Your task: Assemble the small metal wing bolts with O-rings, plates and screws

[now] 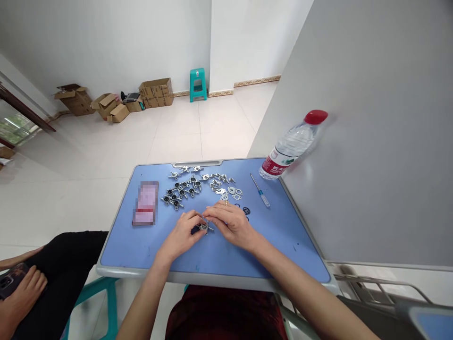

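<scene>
Near the front middle of the blue desk (170,255), my left hand (182,236) is closed around a small metal fitting (203,227) with short tube ends. My right hand (231,224) is over the same fitting, thumb and fingers pinched together; whatever is between the fingertips is too small to make out. Just beyond the hands lie flat metal gaskets (235,191) and black rubber rings (247,211). Several similar metal fittings with black centres (182,192) sit in a group at the back left of my hands.
A phone (146,203) lies at the desk's left. To the right are a screwdriver (261,192) and a water bottle (288,148) by the grey panel. On the left sits another person holding a dark phone (12,278). Cardboard boxes (155,93) and a green stool (197,85) stand along the wall.
</scene>
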Available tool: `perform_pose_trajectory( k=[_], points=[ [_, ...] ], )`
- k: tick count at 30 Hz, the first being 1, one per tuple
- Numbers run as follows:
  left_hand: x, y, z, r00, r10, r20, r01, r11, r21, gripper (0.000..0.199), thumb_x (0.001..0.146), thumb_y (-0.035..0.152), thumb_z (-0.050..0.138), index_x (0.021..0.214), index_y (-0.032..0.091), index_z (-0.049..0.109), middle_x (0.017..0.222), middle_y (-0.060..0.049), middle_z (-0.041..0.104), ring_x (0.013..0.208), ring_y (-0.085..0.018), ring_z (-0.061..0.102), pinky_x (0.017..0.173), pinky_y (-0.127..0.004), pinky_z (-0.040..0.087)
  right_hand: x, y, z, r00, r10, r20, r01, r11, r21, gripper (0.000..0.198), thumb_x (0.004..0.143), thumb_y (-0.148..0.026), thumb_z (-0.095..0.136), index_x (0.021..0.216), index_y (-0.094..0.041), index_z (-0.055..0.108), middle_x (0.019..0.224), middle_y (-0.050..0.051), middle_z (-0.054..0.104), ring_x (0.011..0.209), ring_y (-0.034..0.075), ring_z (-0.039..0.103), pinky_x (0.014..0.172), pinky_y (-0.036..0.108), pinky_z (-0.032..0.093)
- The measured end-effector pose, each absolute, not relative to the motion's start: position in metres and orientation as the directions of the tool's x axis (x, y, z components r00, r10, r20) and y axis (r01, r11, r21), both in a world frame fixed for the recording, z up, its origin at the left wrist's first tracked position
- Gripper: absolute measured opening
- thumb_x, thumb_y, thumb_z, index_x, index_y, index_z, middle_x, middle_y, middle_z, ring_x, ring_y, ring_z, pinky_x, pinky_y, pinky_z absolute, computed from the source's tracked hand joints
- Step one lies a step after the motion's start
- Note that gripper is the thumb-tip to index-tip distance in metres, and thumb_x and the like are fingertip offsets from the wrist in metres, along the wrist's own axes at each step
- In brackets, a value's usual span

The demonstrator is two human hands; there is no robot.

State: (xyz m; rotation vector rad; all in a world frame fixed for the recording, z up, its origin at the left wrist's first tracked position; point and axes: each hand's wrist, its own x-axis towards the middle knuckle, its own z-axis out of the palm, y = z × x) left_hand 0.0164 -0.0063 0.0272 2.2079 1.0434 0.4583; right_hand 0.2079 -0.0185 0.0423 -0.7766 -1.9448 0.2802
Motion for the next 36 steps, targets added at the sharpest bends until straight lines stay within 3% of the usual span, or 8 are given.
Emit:
perform_pose_trajectory(
  k=[8,13,20,24,30,36],
  points=[
    [0.015,-0.007,0.025,0.626,0.779,0.038,0.552,-0.477,0.684,0.011,0.092,0.023,0.057,0.100,0.023,0.063,0.108,-0.003,0.061,0.097,-0.020,0.055,0.089,-0.036,0.045,0.202,-0.021,0.042,-0.233,0.668,0.707,0.479,0.711,-0.514,0.018,0.100,-0.021,0.046,0.093,-0.021,0.063,0.070,0.001,0.067,0.059,0.015,0.054,0.061,0.028,0.045],
    [0.017,-0.009,0.027,0.609,0.792,0.045,0.566,-0.474,0.675,0.011,0.089,0.020,0.058,0.099,0.022,0.063,0.102,-0.002,0.061,0.095,-0.020,0.055,0.089,-0.035,0.045,0.201,-0.020,0.036,-0.215,0.688,0.693,0.527,0.679,-0.511,0.017,0.099,-0.026,0.049,0.089,-0.020,0.062,0.068,0.002,0.062,0.061,0.015,0.053,0.060,0.027,0.044],
    [0.019,-0.009,0.026,0.624,0.779,0.065,0.542,-0.491,0.682,0.017,0.088,0.016,0.059,0.102,0.023,0.065,0.112,-0.003,0.061,0.100,-0.019,0.057,0.092,-0.035,0.045,0.209,-0.022,0.038,-0.323,0.645,0.692,0.523,0.732,-0.437,0.026,0.100,-0.021,0.043,0.119,-0.019,0.060,0.084,0.006,0.066,0.073,0.017,0.060,0.065,0.029,0.049],
    [0.018,-0.008,0.024,0.623,0.779,0.067,0.542,-0.492,0.681,0.014,0.089,0.016,0.060,0.100,0.023,0.066,0.112,-0.003,0.062,0.101,-0.020,0.058,0.093,-0.036,0.044,0.209,-0.023,0.046,-0.386,0.630,0.674,0.428,0.769,-0.475,0.034,0.099,-0.014,0.039,0.129,-0.020,0.054,0.097,0.009,0.069,0.084,0.019,0.064,0.071,0.033,0.052],
    [0.016,-0.007,0.024,0.618,0.785,0.038,0.567,-0.479,0.671,0.014,0.092,0.024,0.058,0.104,0.023,0.065,0.108,-0.004,0.061,0.099,-0.021,0.057,0.092,-0.037,0.045,0.208,-0.021,0.044,-0.342,0.664,0.664,0.428,0.740,-0.520,0.023,0.100,-0.018,0.042,0.105,-0.022,0.064,0.084,0.004,0.072,0.068,0.017,0.061,0.067,0.031,0.050],
    [0.015,-0.006,0.022,0.635,0.771,0.052,0.551,-0.500,0.668,0.013,0.094,0.025,0.056,0.104,0.022,0.063,0.107,-0.004,0.060,0.100,-0.021,0.055,0.092,-0.037,0.044,0.203,-0.022,0.042,-0.243,0.680,0.692,0.481,0.704,-0.523,0.021,0.100,-0.023,0.046,0.090,-0.021,0.065,0.072,0.002,0.068,0.060,0.015,0.055,0.063,0.029,0.046]
  ],
)
